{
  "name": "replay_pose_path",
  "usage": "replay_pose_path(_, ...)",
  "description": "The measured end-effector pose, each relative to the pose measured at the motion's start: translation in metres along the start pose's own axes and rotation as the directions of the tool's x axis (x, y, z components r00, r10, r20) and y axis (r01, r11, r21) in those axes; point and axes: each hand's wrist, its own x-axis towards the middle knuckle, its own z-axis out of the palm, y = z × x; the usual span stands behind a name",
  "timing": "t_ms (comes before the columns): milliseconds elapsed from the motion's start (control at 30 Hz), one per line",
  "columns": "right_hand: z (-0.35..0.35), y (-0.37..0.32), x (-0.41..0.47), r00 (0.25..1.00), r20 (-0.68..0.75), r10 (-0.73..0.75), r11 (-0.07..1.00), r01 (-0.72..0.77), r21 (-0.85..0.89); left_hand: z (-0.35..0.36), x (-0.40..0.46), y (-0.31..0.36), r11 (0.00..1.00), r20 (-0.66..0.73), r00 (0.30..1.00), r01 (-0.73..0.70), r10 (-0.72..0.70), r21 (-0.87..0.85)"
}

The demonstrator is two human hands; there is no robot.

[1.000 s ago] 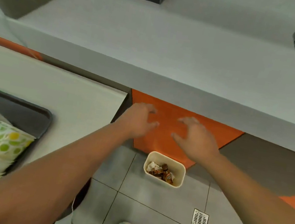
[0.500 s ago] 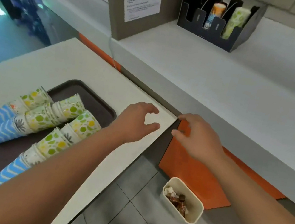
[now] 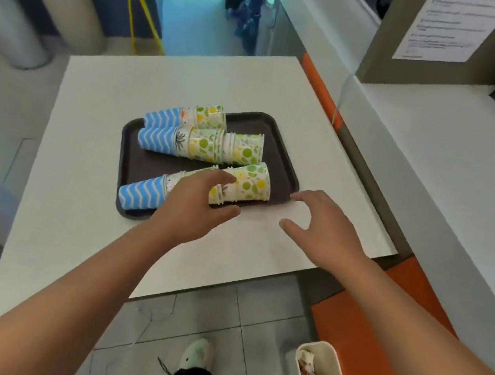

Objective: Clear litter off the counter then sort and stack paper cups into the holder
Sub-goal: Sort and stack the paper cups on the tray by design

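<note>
Left hand (image 3: 195, 203) fingers (image 3: 224, 178) apparently touching cup stack (image 3: 207, 185).

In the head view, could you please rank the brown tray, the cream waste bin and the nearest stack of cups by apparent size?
1. Brown tray, clearly largest.
2 and 3. Nearest stack of cups and cream waste bin look similar; the bin sits closer to the camera and is cropped, so I won't rank them.

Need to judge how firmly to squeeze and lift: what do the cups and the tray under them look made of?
The cups look like thin printed paper, matte, with rolled rims where they nest, so likely easy to crush. The tray looks like moulded hard plastic, dark brown with a dull finish and a raised rounded lip; the exact material cannot be told. The left hand is over the nearest stack.
</note>
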Motion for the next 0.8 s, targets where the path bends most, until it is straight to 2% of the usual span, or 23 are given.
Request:
replay_pose_path(233,0.037,-0.036,0.059,0.988,0.083,-0.13,0.987,0.137,-0.083,-0.038,-0.003,-0.062,0.991,-0.085,0.989,0.126,-0.122,0.035)
replay_pose_path(433,0.062,-0.043,0.113,0.968,0.16,-0.195,0.938,0.232,-0.256,-0.055,0.014,-0.122,0.958,0.061,0.961,0.262,-0.27,0.117)
replay_pose_path(600,0.076,-0.042,0.136,0.954,0.231,-0.189,0.867,0.273,-0.417,-0.05,0.027,-0.155,0.924,0.202,0.916,0.294,-0.346,0.246)
replay_pose_path(800,0.087,-0.037,0.146,0.948,0.24,-0.208,0.806,0.305,-0.507,-0.04,0.036,-0.179,0.908,0.188,0.929,0.242,-0.318,0.342)
